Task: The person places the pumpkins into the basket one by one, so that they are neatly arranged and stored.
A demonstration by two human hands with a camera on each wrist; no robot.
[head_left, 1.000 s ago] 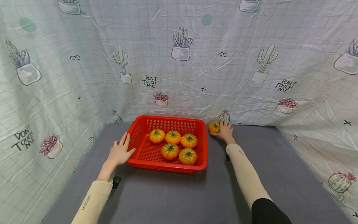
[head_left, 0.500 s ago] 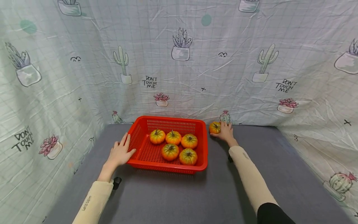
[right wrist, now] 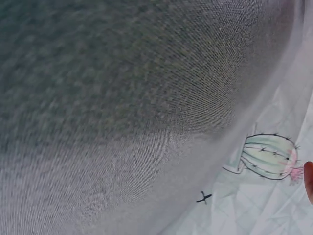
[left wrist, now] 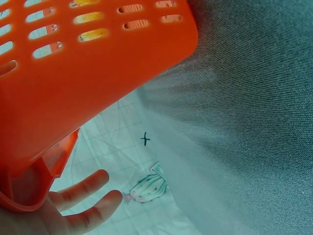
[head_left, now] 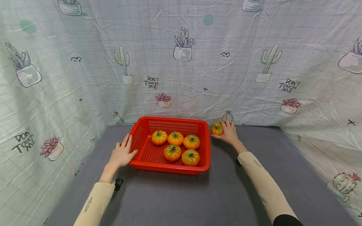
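Note:
In the head view a red plastic basket (head_left: 167, 168) with slotted walls sits on the grey tabletop. Several small yellow-orange pumpkins (head_left: 172, 153) lie in it, mostly towards its right side. My left hand (head_left: 121, 154) rests on the basket's left rim, thumb over the near corner and fingers spread along the side; the left wrist view has two straight fingers (left wrist: 100, 210) beside the rim. Just outside the basket's far right corner, my right hand (head_left: 228, 133) holds another small pumpkin (head_left: 216, 128), fingers over its right side and thumb in front. In the right wrist view only a fingertip (right wrist: 309, 180) shows.
A pale curtain (head_left: 210, 67) printed with cacti and potted plants hangs behind and along both sides of the grey tabletop (head_left: 169, 201). The basket's far wall and the held pumpkin are close to it.
My right forearm and wrist have swung to the right, while the right hand stays at the pumpkin, which has barely shifted. The left hand and basket look unchanged.

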